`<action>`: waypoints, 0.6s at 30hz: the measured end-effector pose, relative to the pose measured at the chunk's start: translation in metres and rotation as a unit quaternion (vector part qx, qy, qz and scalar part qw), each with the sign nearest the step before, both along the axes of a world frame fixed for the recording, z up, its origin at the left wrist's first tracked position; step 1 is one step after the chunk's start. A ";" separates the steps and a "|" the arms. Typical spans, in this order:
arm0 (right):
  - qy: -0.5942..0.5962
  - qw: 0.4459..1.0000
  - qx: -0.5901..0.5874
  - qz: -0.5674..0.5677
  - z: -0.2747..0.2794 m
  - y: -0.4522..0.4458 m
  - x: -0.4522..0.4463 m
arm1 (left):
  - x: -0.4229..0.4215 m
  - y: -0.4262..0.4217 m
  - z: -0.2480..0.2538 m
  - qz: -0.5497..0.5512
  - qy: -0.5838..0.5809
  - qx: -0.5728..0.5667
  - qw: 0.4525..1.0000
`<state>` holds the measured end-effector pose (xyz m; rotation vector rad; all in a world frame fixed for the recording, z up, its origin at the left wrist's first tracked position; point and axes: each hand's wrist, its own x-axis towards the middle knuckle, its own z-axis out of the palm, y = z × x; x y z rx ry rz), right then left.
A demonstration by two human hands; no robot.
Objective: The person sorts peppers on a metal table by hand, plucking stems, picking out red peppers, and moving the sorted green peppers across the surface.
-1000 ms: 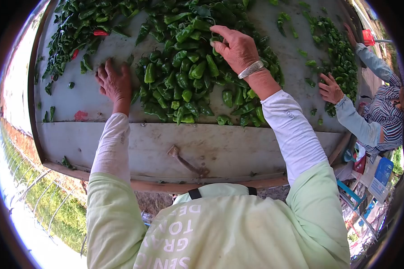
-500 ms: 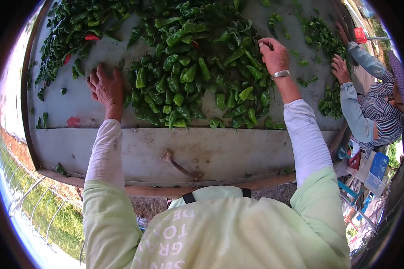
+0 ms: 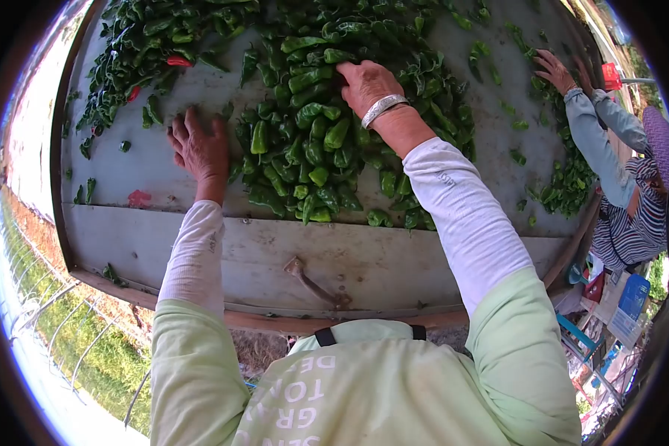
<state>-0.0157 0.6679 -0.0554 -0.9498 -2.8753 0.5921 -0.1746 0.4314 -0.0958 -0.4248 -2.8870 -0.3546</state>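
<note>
Green peppers [image 3: 311, 156], red pepper [image 3: 178, 61], grey tabletop [image 3: 394, 256], striped clothing [image 3: 624, 236]

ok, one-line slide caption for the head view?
Right hand at green peppers heaped on a grey table, left hand spread beside the heap.

1. We reach forward, our left arm [image 3: 192, 256] running nearly straight ahead.
2. Our left hand [image 3: 203, 152] has its back upward, fingers [image 3: 193, 124] spread and slightly bent.
3. Our right arm [image 3: 472, 223] slants forward and inward.
4. Our right hand [image 3: 369, 85] points inward past the bent elbow's line, fingers curled downward; we cannot tell whether they grip, since the palm is hidden.
</note>
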 end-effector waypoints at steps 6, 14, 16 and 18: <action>0.027 0.997 -0.037 0.062 0.001 0.000 0.025 | 0.001 0.000 0.001 -0.010 0.010 0.000 1.000; 0.323 0.547 -0.740 -0.222 0.024 0.029 0.075 | 0.001 -0.001 -0.001 -0.004 0.020 0.006 1.000; 0.286 0.657 -0.664 -0.216 0.021 0.029 0.062 | 0.001 0.000 0.000 0.000 0.015 0.004 1.000; 0.194 0.838 -0.476 -0.182 0.010 0.033 0.043 | 0.001 0.001 0.001 0.003 0.009 0.002 1.000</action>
